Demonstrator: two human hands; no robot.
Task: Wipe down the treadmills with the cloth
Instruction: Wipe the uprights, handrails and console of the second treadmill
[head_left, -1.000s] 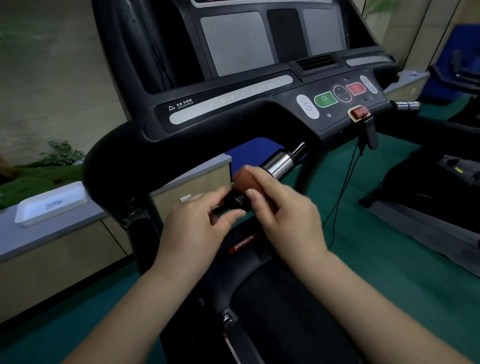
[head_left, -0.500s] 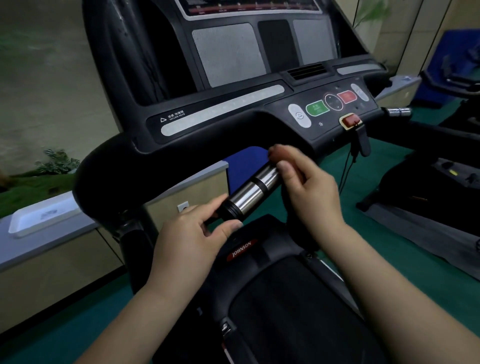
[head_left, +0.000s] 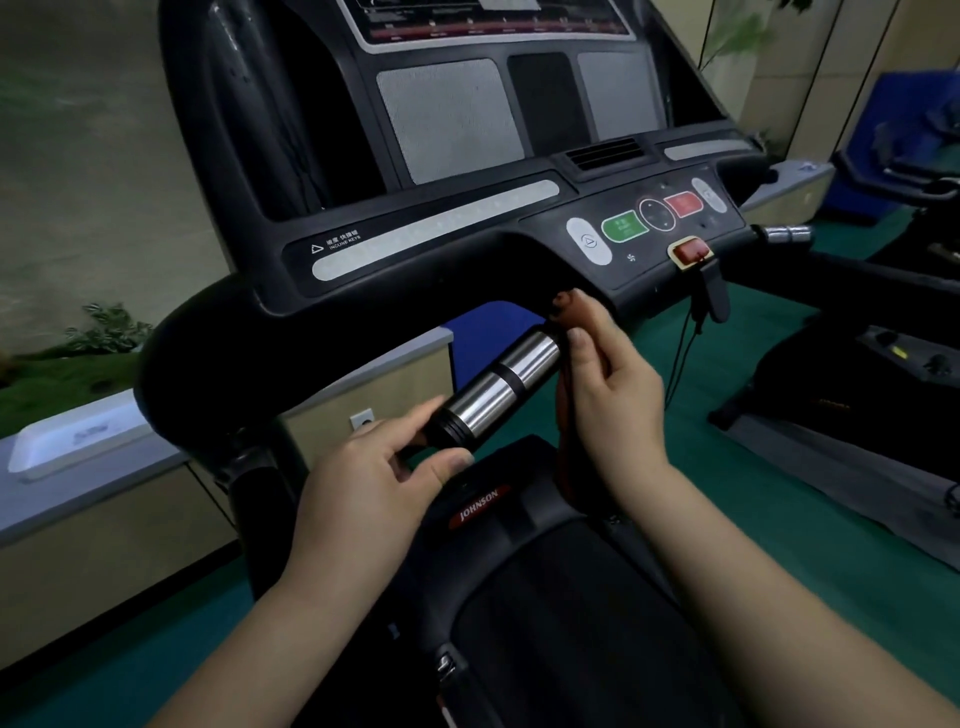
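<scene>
Green gym floor (head_left: 701, 467), more machines off to my right; I'm at the treadmill (head_left: 467, 249) console. My left hand (head_left: 374, 483) pinches the black end of the chrome handlebar grip (head_left: 498, 384) between thumb and fingers. My right hand (head_left: 608, 405) is curled around the brown cloth (head_left: 569, 306), held at the grip's upper end just under the console.

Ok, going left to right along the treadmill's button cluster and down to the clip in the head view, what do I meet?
White oval arrow button → green rectangular button → black round dial → red rectangular button → second white oval button; below them, the red safety clip.
</scene>
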